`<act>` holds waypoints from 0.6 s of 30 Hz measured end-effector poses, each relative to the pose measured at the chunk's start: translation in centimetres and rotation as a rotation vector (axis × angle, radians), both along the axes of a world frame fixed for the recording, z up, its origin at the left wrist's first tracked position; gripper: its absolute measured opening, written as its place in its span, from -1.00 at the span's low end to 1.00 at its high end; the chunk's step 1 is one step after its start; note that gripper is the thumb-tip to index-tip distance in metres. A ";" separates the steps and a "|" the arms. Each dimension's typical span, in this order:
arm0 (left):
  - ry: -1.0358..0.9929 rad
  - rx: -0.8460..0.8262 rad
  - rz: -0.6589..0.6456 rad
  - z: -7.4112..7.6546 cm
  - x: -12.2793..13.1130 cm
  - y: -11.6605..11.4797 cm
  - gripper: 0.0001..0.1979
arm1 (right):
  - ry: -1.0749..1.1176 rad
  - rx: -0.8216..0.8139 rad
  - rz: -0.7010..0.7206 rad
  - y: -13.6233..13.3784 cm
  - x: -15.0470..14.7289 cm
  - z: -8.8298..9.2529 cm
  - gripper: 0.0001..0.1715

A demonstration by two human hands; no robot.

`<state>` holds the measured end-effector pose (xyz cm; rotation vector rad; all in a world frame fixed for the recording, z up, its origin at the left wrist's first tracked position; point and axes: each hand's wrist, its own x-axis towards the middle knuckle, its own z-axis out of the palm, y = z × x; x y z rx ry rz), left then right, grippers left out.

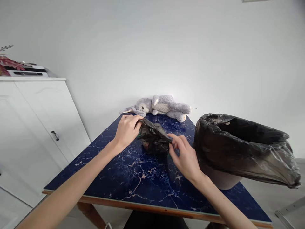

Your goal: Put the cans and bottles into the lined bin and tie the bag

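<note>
Counting two hands (127, 130) (187, 157), two black plastic bags (154, 141) (238, 156), one bin (221, 179), one plush rabbit (163, 106), one surface (143, 181), one cabinet (45, 117).

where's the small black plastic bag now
In the head view, the small black plastic bag is central, held between the left hand and right hand over the blue table, left of the lined bin.

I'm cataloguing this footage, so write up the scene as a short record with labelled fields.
Left hand: gripping the left edge of a crumpled black bag
Right hand: gripping the bag's right edge
Surface: table with a dark blue, white-veined top
Right side: bin, a black liner folded over its rim
Far end: grey plush toy, lying down
Left background: white cabinet
</note>
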<state>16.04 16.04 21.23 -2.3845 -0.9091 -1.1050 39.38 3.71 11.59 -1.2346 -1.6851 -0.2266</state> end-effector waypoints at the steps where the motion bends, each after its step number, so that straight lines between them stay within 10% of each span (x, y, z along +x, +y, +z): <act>1: 0.001 0.016 -0.004 0.3 0.3 -0.1 -0.73 | -0.094 0.026 -0.019 0.0 -0.4 0.3 -0.53; 7: -0.025 0.023 -0.003 1.6 1.3 0.1 -0.72 | -0.380 -0.071 -0.043 0.6 -1.6 0.9 -0.84; 18: 0.109 -0.122 0.211 0.4 -3.7 3.9 -0.69 | -0.394 -0.305 0.052 -2.3 0.3 -0.9 -0.76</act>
